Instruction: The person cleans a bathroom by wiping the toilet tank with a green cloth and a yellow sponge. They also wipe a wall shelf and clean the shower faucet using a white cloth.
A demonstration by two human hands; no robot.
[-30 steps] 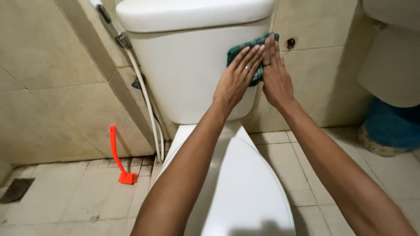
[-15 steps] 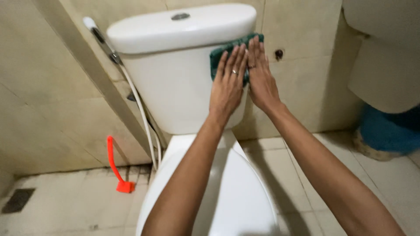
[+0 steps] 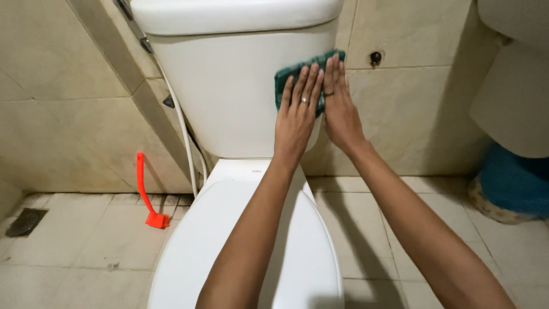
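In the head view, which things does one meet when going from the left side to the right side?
Floor drain → orange brush → white hose → left hand → right hand → wall fitting → blue bucket.

A home bathroom: a white toilet with its cistern stands against beige tiled walls, a floor drain at the left, an orange brush leaning nearby.

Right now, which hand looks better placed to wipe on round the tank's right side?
Probably the right hand: it lies at the tank's right edge, pressing the green scrub pad there. The left hand lies flat further inward on the front face.
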